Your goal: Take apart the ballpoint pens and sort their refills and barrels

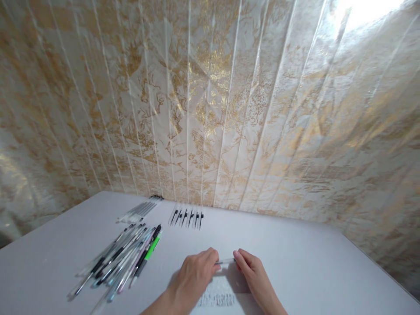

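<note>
In front of me, a slim translucent pen (226, 261) stretches roughly level between my two hands, a little above the table. My left hand (198, 269) has its fingers closed around one end. The other end is pinched by thumb and fingers of my right hand (247, 262). Both ends are covered by the fingers, so I cannot tell whether it is a whole pen or only a barrel. Below the hands lies a pale sheet (216, 299) with dark markings, partly hidden by my left wrist.
To the left lies a loose pile of pens (121, 258), one bright green. Behind it is a row of thin clear pen pieces (141, 209). Several black-clipped caps (187, 218) line up near the back of the white table (295, 253). A gold-patterned sheet (203, 109) hangs behind.
</note>
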Tool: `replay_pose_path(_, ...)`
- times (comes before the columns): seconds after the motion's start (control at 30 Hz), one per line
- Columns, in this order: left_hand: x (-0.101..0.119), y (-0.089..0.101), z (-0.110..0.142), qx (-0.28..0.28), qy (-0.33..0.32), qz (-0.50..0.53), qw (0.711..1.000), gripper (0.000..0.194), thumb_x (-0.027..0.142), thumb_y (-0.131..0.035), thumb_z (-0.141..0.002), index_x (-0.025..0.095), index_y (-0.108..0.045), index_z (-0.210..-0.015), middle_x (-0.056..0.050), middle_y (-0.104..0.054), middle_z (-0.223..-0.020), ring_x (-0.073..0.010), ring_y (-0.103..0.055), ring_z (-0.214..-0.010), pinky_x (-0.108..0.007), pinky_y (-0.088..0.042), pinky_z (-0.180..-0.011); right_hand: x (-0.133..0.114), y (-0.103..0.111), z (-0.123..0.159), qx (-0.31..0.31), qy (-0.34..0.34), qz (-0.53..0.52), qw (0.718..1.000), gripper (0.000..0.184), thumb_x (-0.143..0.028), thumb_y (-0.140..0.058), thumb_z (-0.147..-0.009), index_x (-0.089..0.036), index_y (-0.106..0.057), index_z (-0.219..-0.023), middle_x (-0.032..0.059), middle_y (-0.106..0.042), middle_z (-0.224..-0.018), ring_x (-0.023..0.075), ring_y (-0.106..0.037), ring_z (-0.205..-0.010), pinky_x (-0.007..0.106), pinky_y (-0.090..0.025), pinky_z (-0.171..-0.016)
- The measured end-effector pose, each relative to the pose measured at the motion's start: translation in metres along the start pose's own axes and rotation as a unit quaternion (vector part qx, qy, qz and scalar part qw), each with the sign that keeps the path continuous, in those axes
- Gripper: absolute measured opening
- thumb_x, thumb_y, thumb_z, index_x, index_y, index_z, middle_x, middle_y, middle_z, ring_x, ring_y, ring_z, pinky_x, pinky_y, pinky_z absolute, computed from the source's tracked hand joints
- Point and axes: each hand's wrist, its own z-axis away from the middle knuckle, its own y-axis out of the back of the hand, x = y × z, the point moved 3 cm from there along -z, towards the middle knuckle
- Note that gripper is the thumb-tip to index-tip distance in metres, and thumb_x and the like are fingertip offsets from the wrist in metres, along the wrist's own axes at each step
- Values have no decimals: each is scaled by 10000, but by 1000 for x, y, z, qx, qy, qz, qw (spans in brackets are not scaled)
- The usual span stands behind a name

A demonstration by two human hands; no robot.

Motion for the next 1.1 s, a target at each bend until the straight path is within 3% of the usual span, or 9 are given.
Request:
replay_pose_path(0.17,-11,-4,-1,-3,50,24,998,195,106,-428,-953,216,-569,-875,19,-700,-730,-160,-668,-647,-211,-377,-559,-3,4,-1,13,24,-107,994,459,-638,-582,-790,-199,-506,-681,-60,-384,-578,115,-336,-550,251,-275,-532)
replay_pose_path(0.3,-17,3,-2,1,62,45,997,266,169,-340,-998,222,-574,-883,36,-668,-657,-142,-631,-573,-201,-353,-526,2,5,-4,16,-27,-262,965,411,-560,-737,-696,-199,-559,-776,-57,-469,-595,101,-392,-523,229,-304,-496)
replay_pose_path(0.43,-9,14,-3,83,-40,-33,995,228,75,-435,-933,221,-601,-987,-9,-683,-867,-191,-633,-787,-265,-420,-685,0,-9,3,-61,-122,-422,896,391,-343,-828,-647,-200,-590,-923,-18,-583,-748,89,-463,-560,200,-288,-475)
replay_pose_path(0.5,-4,17,-2,118,-87,-106,984,256,41,-468,-902,226,-605,-1012,-26,-656,-904,-213,-601,-812,-307,-419,-717,-5,-16,8,-103,-140,-434,884,412,-296,-838,-650,-186,-613,-977,-25,-571,-715,75,-441,-545,195,-273,-472)
replay_pose_path(0.6,1,19,-1,168,-109,-145,969,260,33,-460,-901,231,-604,-987,-23,-621,-886,-213,-570,-801,-344,-412,-762,-7,-22,12,-110,-138,-429,886,433,-339,-844,-661,-173,-630,-998,-52,-521,-620,62,-388,-505,192,-245,-457)
replay_pose_path(0.7,2,23,1,212,-111,-136,961,291,19,-404,-912,225,-602,-965,-18,-607,-877,-203,-565,-820,-371,-401,-833,-6,-24,12,-82,-135,-436,886,439,-346,-864,-635,-166,-640,-968,-51,-526,-614,54,-370,-497,183,-227,-447)
replay_pose_path(0.83,-3,24,1,206,-101,-121,966,314,2,-391,-892,213,-595,-1003,-32,-631,-916,-207,-583,-848,-361,-416,-824,-2,-19,5,-16,-135,-438,889,389,-395,-860,-620,-141,-655,-832,-9,-566,-672,52,-361,-494,179,-250,-427)
replay_pose_path(1.0,-18,10,-3,82,17,27,996,310,17,-370,-875,207,-561,-1030,-28,-678,-923,-188,-645,-817,-268,-425,-689,17,20,-11,159,-84,-425,887,414,-526,-801,-630,-172,-606,-724,-45,-496,-625,50,-305,-445,166,-234,-356)
replay_pose_path(1.1,-21,8,-4,19,80,145,986,212,137,-341,-929,217,-538,-928,13,-646,-804,-156,-629,-723,-222,-380,-629,25,47,-16,240,-54,-419,874,428,-550,-775,-645,-184,-559,-701,-55,-491,-607,46,-313,-434,153,-248,-351)
